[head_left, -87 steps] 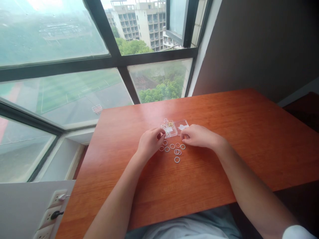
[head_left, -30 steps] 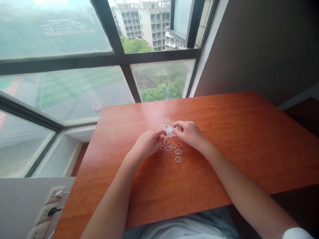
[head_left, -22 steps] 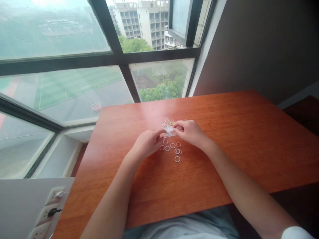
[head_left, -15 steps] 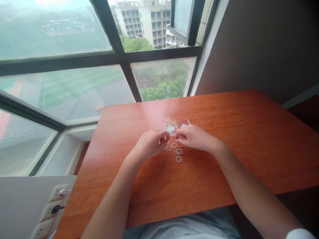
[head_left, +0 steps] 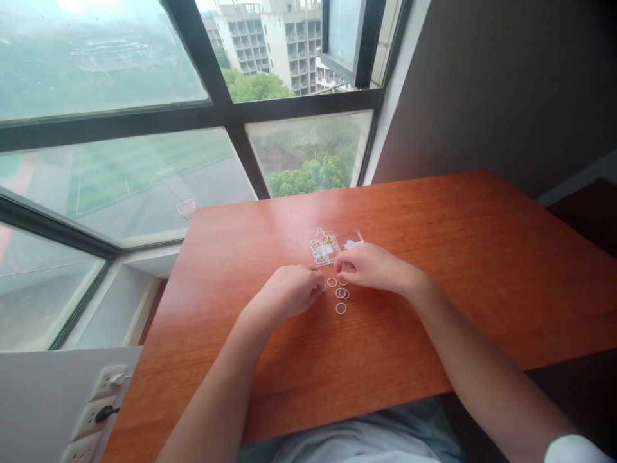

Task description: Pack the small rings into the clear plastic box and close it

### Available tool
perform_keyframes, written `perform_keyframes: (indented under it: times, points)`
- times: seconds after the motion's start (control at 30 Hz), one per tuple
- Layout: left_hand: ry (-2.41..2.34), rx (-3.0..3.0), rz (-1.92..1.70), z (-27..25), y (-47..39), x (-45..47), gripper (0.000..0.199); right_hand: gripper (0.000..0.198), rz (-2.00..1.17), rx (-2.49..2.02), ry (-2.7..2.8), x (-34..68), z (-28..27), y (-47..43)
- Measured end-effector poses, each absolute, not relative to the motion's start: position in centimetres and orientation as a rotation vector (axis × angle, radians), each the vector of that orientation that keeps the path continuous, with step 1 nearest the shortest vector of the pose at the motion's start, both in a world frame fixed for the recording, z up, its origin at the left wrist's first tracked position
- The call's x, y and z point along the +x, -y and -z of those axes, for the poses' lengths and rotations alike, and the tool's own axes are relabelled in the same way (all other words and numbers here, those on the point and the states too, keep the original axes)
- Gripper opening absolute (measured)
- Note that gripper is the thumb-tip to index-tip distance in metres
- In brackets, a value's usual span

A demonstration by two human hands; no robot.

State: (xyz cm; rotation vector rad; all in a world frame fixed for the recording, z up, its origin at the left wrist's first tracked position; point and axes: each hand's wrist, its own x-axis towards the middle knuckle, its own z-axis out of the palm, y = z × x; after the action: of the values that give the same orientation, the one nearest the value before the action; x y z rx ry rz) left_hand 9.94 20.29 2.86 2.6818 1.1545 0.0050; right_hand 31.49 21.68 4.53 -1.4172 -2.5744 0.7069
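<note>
My left hand [head_left: 295, 289] is low over the table, fingers curled together at a pale ring [head_left: 323, 287] that they partly cover. Whether the fingertips grip it is hidden. My right hand [head_left: 367, 265] is closed in a pinch just right of the small clear plastic box [head_left: 328, 260]; what it holds, if anything, is too small to make out. Beneath its fingertips lies another ring [head_left: 342, 283]. Between and below the hands are a loose ring [head_left: 332, 282], two overlapping rings [head_left: 342, 293] and a single ring [head_left: 341, 308]. Gold rings [head_left: 328, 239] and pale rings [head_left: 320, 256] sit inside the open box.
The box's clear lid [head_left: 354, 235] lies open to the right, partly behind my right hand. A small clear piece [head_left: 320, 231] is at the box's far edge. The brown wooden table [head_left: 409, 218] reaches the window; wall sockets [head_left: 94, 415] are at the lower left.
My left hand has come down and toward me, away from the box, to the ring on the table. My right hand stays nearly in place. The view has shifted slightly.
</note>
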Motion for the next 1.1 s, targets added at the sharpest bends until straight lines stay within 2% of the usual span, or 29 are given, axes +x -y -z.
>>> perform_keyframes:
  times: [0.23, 0.57, 0.9, 1.1]
  points:
    - [-1.119, 2.677, -0.094, -2.9, -20.1, 10.8, 0.013, 0.014, -0.792, -1.440, 2.592, 31.4, -4.9, -21.6]
    - [-1.419, 2.434, -0.764, -1.2, -22.1, 10.3, 0.008, 0.012, -0.798, -1.440, 2.578, 31.5, -5.2, -21.7]
    - [-1.474, 2.337, -0.861, -0.9, -22.6, 9.3, 0.015, 0.018, -0.854, -1.358, 2.603, 31.4, -5.3, -21.2]
    - [-1.484, 2.303, -0.862, -1.2, -22.5, 9.0, 0.015, 0.013, -0.912, -1.278, 2.724, 31.2, -5.4, -20.6]
